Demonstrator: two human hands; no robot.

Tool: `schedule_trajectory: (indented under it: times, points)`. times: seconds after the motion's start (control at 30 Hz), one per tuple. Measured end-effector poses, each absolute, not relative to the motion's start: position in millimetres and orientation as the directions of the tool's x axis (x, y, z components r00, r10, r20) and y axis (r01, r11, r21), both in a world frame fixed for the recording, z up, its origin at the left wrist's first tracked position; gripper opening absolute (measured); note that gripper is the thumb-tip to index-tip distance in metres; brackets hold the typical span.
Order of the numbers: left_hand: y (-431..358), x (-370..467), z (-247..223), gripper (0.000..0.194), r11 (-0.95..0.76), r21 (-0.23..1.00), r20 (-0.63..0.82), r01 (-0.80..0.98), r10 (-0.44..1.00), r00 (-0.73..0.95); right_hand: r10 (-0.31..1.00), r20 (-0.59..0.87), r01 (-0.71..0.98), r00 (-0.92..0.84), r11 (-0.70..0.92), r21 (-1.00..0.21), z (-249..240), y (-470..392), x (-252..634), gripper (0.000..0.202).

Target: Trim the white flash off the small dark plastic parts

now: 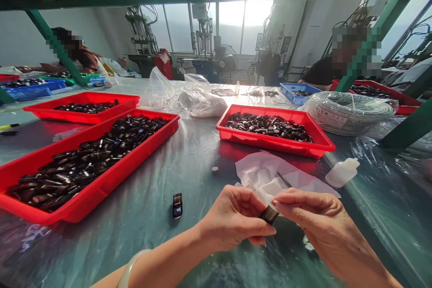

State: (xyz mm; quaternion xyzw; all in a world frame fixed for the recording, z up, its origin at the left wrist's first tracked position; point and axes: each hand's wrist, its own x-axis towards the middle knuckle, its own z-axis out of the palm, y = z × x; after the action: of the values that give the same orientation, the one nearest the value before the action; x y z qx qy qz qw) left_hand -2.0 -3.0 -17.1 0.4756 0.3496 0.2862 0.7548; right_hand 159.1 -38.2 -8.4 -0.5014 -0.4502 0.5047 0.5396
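My left hand [241, 218] grips a small glossy black plastic part [269, 214] between thumb and fingers. Its light end faces my right hand [312, 211], whose thumb and forefinger are pinched on a small white piece [275, 204] at that end. Just beyond the right forefinger a thin dark pointed tool [283, 179] sticks up; whether the hand holds it is hidden. Under and behind my hands lies crumpled white sheeting [251, 168]. To the left, another black part [177, 205] lies alone on the table, with a small white piece [215, 169] farther back.
Red trays of black parts stand at left [135, 168], behind it [84, 119], and ahead right [273, 143]. A white bottle [342, 172] lies at right near a wrapped coil [347, 114]. Plastic bags [202, 101] sit mid-table. Green frame posts [374, 45] flank the table; two people sit opposite.
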Motion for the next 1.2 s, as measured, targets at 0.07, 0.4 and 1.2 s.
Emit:
schedule_trajectory:
  times: [0.07,0.4,1.2]
  points:
    - [-3.8,-1.6,-16.4,0.021,0.377,0.921,-0.253,-0.099,0.771,0.584,0.998,0.0,-0.086,0.068,0.006,-0.996,-8.3,-39.5,157.0,0.01]
    - [-3.6,-1.4,-16.5,0.02,0.35,0.929,-0.235,-0.12,0.807,0.542,0.974,0.223,0.025,0.028,0.223,-0.975,-12.4,-40.6,154.8,0.011]
    - [-3.8,-1.2,-19.0,0.015,0.319,0.944,-0.228,-0.084,0.815,0.533,0.939,0.345,0.287,-0.017,0.335,-0.897,-24.7,-42.5,154.0,0.008]
